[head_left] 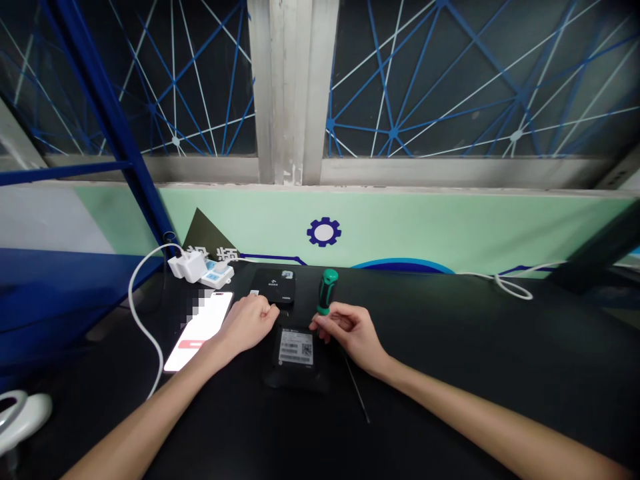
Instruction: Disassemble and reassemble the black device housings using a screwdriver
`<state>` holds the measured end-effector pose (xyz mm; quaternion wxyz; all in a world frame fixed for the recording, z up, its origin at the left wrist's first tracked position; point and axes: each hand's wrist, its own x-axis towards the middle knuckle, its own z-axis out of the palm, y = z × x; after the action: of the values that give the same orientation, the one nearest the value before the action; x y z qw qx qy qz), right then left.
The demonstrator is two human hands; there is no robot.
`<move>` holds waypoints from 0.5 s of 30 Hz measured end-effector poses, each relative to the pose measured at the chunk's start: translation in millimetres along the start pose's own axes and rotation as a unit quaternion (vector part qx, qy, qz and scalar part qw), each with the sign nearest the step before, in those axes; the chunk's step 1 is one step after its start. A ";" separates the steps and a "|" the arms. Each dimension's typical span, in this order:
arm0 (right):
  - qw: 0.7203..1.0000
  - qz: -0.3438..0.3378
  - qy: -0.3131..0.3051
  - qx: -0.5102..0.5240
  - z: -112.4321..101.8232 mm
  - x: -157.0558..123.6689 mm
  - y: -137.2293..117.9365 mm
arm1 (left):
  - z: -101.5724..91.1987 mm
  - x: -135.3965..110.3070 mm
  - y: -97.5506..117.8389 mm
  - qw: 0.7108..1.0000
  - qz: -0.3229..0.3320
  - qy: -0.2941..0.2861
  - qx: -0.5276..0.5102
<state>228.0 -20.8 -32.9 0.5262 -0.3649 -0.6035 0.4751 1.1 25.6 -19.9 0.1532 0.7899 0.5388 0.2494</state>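
A flat black box (296, 353) with a white barcode label lies upside down on the black table (450, 360). My left hand (247, 323) rests curled at its upper left corner, fingers pressed together, and what it pinches is hidden. My right hand (347, 330) is closed on a screwdriver with a green and black handle (327, 291), held upright at the box's right edge. A second black box (273, 285) lies just behind the first.
A lit phone (200, 330) lies left of my left hand. Behind it sit a white charger (187, 265) with a cable (137, 313) and a small white device (217, 275). A thin dark rod (357, 390) lies by my right wrist. Another white cable (510, 285) runs along the wall.
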 end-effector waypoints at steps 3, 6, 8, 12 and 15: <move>1.000 -0.026 -0.004 -0.010 -0.6 -0.3 -2.1 | 1.3 -0.9 -1.0 1.000 -0.001 -0.012 0.003; 0.999 -0.047 -0.008 -0.017 0.1 -0.7 -4.4 | 2.3 -0.6 -2.2 1.000 -0.001 -0.020 0.002; 0.999 -0.046 -0.005 -0.021 1.2 -0.5 -4.9 | 2.8 -0.2 -3.0 1.000 -0.003 -0.022 0.002; 0.999 -0.011 0.029 0.008 2.3 1.3 -1.5 | 2.5 -0.7 -3.1 1.000 -0.004 -0.026 0.004; 0.998 0.015 0.044 0.039 1.5 2.1 1.9 | 1.4 -1.5 -2.1 0.999 -0.003 -0.033 0.005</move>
<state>226.0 -18.5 -34.1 0.5589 -0.3733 -0.5555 0.4896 -0.2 25.0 -22.5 0.1675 0.7969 0.5372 0.2198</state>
